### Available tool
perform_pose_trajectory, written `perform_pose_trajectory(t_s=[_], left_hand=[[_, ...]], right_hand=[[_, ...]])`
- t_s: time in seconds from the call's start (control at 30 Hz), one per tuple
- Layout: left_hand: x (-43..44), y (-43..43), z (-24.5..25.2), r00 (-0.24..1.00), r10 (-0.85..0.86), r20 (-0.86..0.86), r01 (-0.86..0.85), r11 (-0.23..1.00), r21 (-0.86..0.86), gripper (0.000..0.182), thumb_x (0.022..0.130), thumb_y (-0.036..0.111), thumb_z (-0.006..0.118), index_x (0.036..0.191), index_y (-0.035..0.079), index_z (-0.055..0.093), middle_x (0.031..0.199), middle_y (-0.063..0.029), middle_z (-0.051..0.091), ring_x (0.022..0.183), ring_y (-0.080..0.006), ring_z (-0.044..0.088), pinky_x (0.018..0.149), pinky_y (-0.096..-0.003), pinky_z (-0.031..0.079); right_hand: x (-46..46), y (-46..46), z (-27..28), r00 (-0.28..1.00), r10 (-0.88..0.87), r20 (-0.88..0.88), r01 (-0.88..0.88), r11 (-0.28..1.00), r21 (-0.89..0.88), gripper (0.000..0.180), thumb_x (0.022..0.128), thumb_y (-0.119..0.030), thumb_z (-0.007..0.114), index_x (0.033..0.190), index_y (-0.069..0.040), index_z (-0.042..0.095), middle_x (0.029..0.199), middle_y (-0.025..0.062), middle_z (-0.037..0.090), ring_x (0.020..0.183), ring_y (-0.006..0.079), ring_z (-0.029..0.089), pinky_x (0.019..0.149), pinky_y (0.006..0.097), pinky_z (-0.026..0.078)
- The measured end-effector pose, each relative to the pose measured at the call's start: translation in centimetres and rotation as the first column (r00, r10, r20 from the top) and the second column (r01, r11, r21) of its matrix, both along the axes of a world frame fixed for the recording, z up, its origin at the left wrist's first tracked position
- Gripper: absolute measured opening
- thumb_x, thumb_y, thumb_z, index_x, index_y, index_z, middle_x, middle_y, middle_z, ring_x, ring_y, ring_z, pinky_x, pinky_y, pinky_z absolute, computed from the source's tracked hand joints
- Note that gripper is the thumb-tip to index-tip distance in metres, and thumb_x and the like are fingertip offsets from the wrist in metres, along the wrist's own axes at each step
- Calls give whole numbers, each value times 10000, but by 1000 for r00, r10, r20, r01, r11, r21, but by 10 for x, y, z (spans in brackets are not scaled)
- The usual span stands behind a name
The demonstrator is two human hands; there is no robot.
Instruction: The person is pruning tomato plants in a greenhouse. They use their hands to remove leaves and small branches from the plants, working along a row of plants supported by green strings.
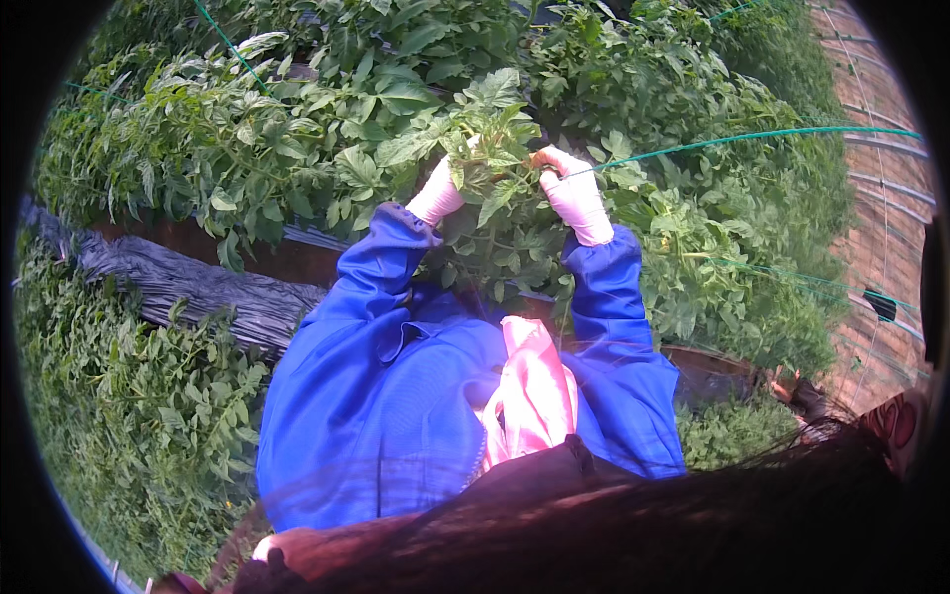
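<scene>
My left hand, in a pale pink glove, is at the leafy top of a tomato plant. Its fingers close around a shoot there, partly hidden by leaves. On the other side of the same plant, my right hand, gloved alike, pinches a green twine. The twine runs from that hand out to the right. Thin stems lie close to the right fingertips, and I cannot tell whether they are gripped too. Both forearms wear blue sleeves gathered at the wrist.
Dense tomato foliage spreads ahead and to both sides. Dark plastic mulch film covers a bed edge at left. Another green twine crosses the upper left. A greenhouse wall with metal tubes stands at right. A pink scarf hangs at my chest.
</scene>
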State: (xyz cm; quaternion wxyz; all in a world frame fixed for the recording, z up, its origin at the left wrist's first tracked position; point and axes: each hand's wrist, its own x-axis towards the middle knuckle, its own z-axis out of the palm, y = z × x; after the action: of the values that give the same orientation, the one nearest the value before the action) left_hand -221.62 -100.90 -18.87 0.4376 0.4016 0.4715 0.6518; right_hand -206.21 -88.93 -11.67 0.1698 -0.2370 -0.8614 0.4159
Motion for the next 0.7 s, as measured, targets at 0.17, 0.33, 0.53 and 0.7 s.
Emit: perform_pose_trajectory(t_s=[0.17,0.33,0.53,0.7], left_hand=[[5,16,-31,906,-114,406,115,993,23,463,844,267,614,1213,22,479,1087,-67,574,963,-138,555,833,-295,466],[20,24,-6,968,58,-244,-63,998,-16,303,798,167,655,1075,56,604,1012,-83,626,877,-192,592,770,-297,461],[20,43,10,919,-167,-357,105,977,-187,307,815,203,638,1088,65,610,1004,-58,636,901,-147,565,810,-290,438],[20,42,34,930,-191,-313,131,971,-201,347,816,260,642,1105,71,603,985,-70,635,876,-147,568,795,-294,443]], right_hand=[[15,2,6,992,108,65,-44,780,-624,220,756,-39,525,929,34,640,860,43,651,796,143,578,736,256,453],[13,-17,11,790,-276,-547,-406,433,-805,550,763,-23,548,1293,-14,397,1186,118,535,1016,275,563,896,391,433],[4,-16,-8,749,-469,-468,117,788,-604,644,812,33,535,1390,-51,262,1180,90,530,963,162,563,846,286,456],[3,12,7,949,-298,-100,272,939,-210,851,721,-120,725,1419,-117,239,1138,64,571,883,113,572,749,248,474]])
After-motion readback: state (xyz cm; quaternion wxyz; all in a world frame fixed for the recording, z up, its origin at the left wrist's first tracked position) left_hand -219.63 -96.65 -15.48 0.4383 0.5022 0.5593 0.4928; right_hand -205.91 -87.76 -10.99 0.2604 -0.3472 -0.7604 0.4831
